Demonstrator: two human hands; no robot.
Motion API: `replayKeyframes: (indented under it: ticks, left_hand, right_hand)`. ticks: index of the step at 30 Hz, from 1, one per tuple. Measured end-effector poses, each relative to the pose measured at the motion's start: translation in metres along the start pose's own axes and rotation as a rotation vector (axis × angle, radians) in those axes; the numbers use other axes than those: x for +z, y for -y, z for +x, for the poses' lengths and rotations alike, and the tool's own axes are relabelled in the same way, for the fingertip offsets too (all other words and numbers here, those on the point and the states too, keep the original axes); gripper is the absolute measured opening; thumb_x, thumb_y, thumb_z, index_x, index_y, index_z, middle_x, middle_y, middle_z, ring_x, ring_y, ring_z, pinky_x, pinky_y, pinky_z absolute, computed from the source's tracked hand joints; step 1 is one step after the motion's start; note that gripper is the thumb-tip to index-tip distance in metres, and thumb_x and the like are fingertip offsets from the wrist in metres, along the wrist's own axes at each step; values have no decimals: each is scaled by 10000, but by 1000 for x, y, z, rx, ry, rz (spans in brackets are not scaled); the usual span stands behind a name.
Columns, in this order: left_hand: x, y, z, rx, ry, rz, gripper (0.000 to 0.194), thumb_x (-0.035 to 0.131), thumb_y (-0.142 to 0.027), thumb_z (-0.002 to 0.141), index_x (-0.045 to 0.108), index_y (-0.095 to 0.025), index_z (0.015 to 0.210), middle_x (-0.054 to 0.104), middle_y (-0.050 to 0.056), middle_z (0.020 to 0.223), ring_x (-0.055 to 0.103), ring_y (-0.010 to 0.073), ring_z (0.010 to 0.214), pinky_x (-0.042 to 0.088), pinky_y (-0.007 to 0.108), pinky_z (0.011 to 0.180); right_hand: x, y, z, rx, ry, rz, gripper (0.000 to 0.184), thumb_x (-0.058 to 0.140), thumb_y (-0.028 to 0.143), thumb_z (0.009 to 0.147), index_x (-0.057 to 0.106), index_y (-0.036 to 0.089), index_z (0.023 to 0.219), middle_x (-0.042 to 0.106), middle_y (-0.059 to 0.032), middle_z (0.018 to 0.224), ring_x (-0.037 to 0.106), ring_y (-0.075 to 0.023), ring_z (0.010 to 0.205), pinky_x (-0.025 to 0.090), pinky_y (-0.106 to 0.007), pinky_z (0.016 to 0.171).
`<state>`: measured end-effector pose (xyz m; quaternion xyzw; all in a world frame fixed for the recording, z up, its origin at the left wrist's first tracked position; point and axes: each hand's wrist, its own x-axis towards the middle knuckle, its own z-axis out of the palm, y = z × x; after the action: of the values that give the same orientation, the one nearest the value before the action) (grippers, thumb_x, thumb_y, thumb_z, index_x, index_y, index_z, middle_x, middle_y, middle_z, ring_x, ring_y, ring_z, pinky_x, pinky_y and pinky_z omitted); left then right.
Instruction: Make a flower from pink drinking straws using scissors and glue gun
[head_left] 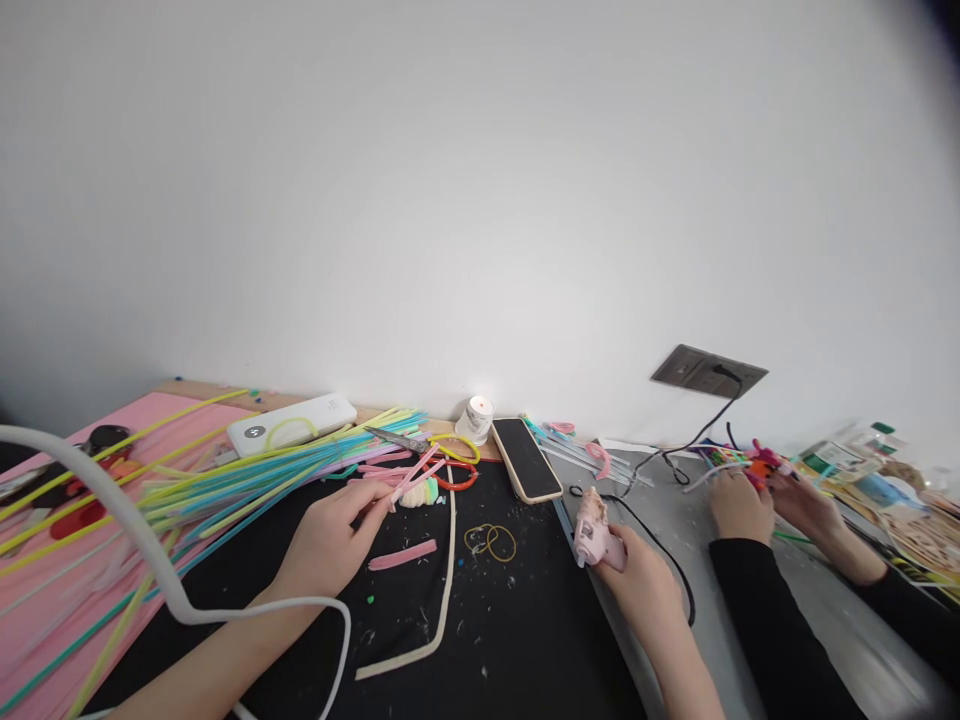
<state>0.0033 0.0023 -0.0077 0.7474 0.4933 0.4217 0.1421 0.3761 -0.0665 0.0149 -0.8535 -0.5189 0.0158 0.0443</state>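
Left hand: the left hand [330,535] pinches pink strips [411,481] near one end, between thumb and fingertips
Right hand: the right hand [641,580] grasps the handle of a pink glue gun [592,530]; whether the trigger is pressed cannot be told
Strips: raised over the black mat [540,620], in front of the scissors [412,440] and by a pale yellow-green bundle [418,492]; whether they touch the bundle is unclear
Strips' direction: the long axis runs diagonally, free ends away from the person and to the right, slightly spread
Glue gun: well apart from the strips, near the mat's right edge, below the phone [526,460]; its body lies roughly front to back, nozzle towards the person and a little left
Progress: the strips are gathered in the fingers and the glue gun is in hand, but its nozzle is away from them; no join between them can be made out, and how much work is left cannot be judged
Loose pieces: a short pink strip [403,555] and a bent cream strip [450,560] lie on the mat, with rubber bands [490,542] to their right
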Motion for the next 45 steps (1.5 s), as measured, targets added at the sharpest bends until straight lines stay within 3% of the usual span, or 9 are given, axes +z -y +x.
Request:
replayKeyframes:
  ticks: [9, 17, 25, 29, 32, 35, 37, 40, 45]
  left_hand:
    - [-1, -3, 1, 4, 4, -5, 188, 478, -284, 873, 639, -227, 794, 722, 3, 752, 666, 169, 662, 513, 242, 613]
    - [0, 1, -1, -1, 17, -4, 182, 474, -283, 881, 637, -229, 819, 719, 0, 768, 672, 168, 690, 515, 240, 633]
    - [1, -1, 0, -10, 19, -47, 189, 478, -286, 874, 634, -220, 790, 715, 5, 745, 656, 165, 660, 507, 245, 629]
    - [0, -5, 1, -52, 99, -127, 208, 470, -291, 876, 635, -206, 780, 695, 4, 700, 615, 144, 563, 487, 243, 570]
    - [-2, -10, 3, -80, 159, -194, 222, 469, -286, 874, 633, -198, 754, 647, -11, 615, 593, 138, 521, 470, 232, 524]
    - [-4, -15, 4, -58, 188, -239, 236, 461, -279, 876, 629, -191, 736, 612, -23, 566, 582, 131, 493, 461, 221, 504]
    - [-5, -16, 5, -23, 197, -245, 239, 456, -270, 880, 628, -187, 737, 610, -25, 567, 576, 124, 483, 460, 219, 514]
    - [-5, -15, 6, 35, 213, -212, 241, 443, -243, 889, 622, -184, 738, 602, -32, 562, 570, 116, 483, 451, 214, 534]
    - [-1, -15, 5, 87, 238, -173, 225, 446, -219, 895, 626, -177, 767, 605, -33, 584, 557, 113, 503, 441, 211, 561]
  right_hand:
    - [11, 4, 1, 73, -21, -51, 377, 495, 271, 822, 589, 130, 1159, 679, -156, 1053, 644, -296, 1001, 449, -312, 747]
    - [22, 6, -2, 41, -23, -168, 366, 436, 237, 860, 604, 95, 1152, 673, -183, 1028, 644, -308, 1004, 469, -339, 754]
    - [-4, 11, -6, -7, -37, -120, 402, 571, 205, 738, 633, 106, 1123, 664, -187, 1033, 619, -341, 1017, 464, -397, 838]
    - [-23, 41, -17, -160, -244, 250, 383, 543, 251, 759, 607, 169, 1128, 648, -134, 1066, 626, -284, 948, 490, -379, 812]
    - [-28, 84, -28, -384, -203, 485, 408, 584, 248, 762, 581, 195, 1166, 643, -87, 998, 622, -226, 794, 520, -349, 729]
    - [-25, 130, -33, -691, -154, 571, 555, 624, 137, 757, 497, 235, 1289, 574, -86, 1200, 578, -233, 1023, 502, -364, 875]
    - [-19, 154, -32, -855, -203, 541, 642, 662, 95, 745, 465, 252, 1335, 491, -88, 1338, 464, -260, 1209, 424, -411, 1008]
    - [-3, 171, -27, -1028, -293, 472, 506, 673, 106, 780, 556, 253, 1250, 519, -82, 1337, 423, -287, 1229, 396, -461, 1018]
    - [20, 171, -29, -1100, -383, 564, 208, 585, 178, 895, 629, 218, 1094, 673, -63, 1097, 523, -245, 1055, 430, -420, 926]
